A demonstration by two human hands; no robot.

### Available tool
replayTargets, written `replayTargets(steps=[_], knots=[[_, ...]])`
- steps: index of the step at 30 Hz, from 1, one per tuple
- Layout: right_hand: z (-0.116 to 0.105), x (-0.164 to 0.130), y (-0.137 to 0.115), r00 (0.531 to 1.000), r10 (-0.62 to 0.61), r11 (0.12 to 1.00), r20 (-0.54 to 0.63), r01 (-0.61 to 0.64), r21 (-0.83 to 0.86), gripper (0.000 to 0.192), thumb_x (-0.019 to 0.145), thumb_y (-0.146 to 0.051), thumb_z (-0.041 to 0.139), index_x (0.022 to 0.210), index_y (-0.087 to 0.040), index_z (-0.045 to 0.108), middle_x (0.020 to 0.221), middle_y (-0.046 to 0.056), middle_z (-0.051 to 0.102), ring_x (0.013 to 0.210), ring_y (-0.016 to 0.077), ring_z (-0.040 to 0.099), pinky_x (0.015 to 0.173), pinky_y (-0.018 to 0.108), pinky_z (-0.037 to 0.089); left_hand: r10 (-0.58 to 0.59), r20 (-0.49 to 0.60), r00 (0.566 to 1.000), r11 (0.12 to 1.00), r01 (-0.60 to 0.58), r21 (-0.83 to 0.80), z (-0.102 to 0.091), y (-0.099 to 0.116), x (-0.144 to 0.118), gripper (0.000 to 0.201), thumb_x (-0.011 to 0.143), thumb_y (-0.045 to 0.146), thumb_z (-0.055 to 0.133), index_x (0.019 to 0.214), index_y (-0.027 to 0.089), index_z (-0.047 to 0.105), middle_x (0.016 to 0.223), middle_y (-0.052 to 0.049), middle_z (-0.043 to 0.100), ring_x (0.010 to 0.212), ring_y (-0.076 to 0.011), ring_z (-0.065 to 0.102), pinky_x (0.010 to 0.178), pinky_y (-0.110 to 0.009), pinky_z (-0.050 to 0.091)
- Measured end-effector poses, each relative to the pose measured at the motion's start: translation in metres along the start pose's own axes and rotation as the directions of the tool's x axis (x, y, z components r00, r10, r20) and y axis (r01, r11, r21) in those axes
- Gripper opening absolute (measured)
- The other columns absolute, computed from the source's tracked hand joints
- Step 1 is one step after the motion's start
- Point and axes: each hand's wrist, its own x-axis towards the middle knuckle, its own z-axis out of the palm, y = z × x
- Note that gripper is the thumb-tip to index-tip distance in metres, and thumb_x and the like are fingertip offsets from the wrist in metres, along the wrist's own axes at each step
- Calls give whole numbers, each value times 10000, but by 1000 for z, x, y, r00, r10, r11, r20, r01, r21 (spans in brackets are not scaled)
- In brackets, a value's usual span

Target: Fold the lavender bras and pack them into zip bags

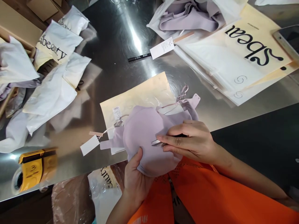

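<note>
My left hand (pixel 135 179) grips the lower edge of a lilac padded bra (pixel 146 130) held just above the near edge of the steel table (pixel 121 49). My right hand (pixel 191 140) presses a small metal tool, likely snips (pixel 157 142), against the cup. A white hang tag (pixel 90 145) dangles on a string from the bra's left side. A cream zip bag (pixel 140 96) with a barcode sticker lies flat under the bra.
White "beauty" printed bags (pixel 56 46) pile up at the left. A stack of cream bags (pixel 247 53) and lilac garments (pixel 187 15) sits at the back right. A black pen (pixel 139 57), a loose tag (pixel 162 48) and a yellow tape dispenser (pixel 32 169) lie about.
</note>
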Motion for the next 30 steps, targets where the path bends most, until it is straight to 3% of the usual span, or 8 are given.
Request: replayTargets(steps=[4, 9, 22, 26, 30], knots=[[-1, 1, -1, 1000, 2, 1000, 5, -2, 4, 243, 879, -306, 714, 1111, -235, 717, 852, 9, 706, 659, 103, 619, 550, 300, 420, 3, -104, 995, 1000, -1, 14, 4, 0, -1, 412, 994, 317, 387, 1164, 119, 705, 940, -126, 768, 870, -211, 736, 1045, -385, 482], [0, 0, 0, 1000, -11, 1000, 4, 11, 5, 255, 873, -291, 723, 1115, -211, 713, 844, 11, 704, 664, 94, 616, 548, 286, 397, 2, -148, 989, 1000, 0, 14, 7, 0, -1, 371, 983, 290, 418, 1098, 124, 729, 932, -116, 770, 864, -196, 737, 1040, -365, 489], [5, 2, 0, 999, -6, 998, -32, 8, 57, 216, 870, -248, 720, 1084, -213, 722, 806, 6, 682, 634, 92, 606, 535, 278, 426, 28, -145, 989, 999, -21, 50, 8, 0, 0, 360, 964, 257, 434, 1171, 119, 695, 934, -118, 770, 861, -203, 737, 1025, -372, 507], [7, 0, 7, 985, 158, 929, -68, -125, 349, 187, 920, -273, 652, 1089, -221, 714, 830, 26, 646, 698, 105, 607, 591, 239, 491, 100, -149, 984, 991, -85, 99, 7, -1, 3, 367, 958, 268, 463, 1244, 140, 654, 993, -118, 762, 903, -210, 730, 981, -362, 540], [6, -5, 9, 888, 451, 804, -89, -361, 472, 306, 951, -476, 560, 1053, -202, 651, 743, 8, 569, 582, 99, 492, 514, 241, 409, 237, -176, 955, 961, -204, 187, 4, -4, 7, 424, 872, 212, 591, 1295, 206, 618, 1036, -95, 757, 934, -218, 723, 873, -335, 591]])
